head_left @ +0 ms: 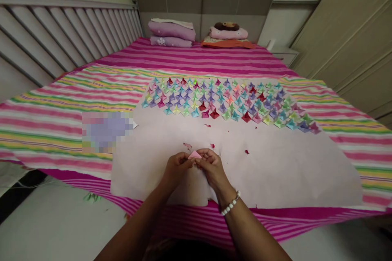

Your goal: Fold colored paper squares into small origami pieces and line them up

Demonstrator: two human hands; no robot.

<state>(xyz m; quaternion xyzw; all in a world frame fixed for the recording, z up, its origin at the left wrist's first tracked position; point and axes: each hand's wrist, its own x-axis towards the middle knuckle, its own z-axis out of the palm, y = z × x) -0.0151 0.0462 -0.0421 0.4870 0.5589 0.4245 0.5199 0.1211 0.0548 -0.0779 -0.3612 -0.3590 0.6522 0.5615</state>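
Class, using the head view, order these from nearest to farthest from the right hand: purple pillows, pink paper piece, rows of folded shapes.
1. pink paper piece, pinched in the right hand.
2. rows of folded shapes, farther up the sheet.
3. purple pillows, at the headboard, left.

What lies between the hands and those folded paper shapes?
Head view: between left hand and right hand, pinching pink paper, and the folded shapes lies only pale sheet with few red scraps.
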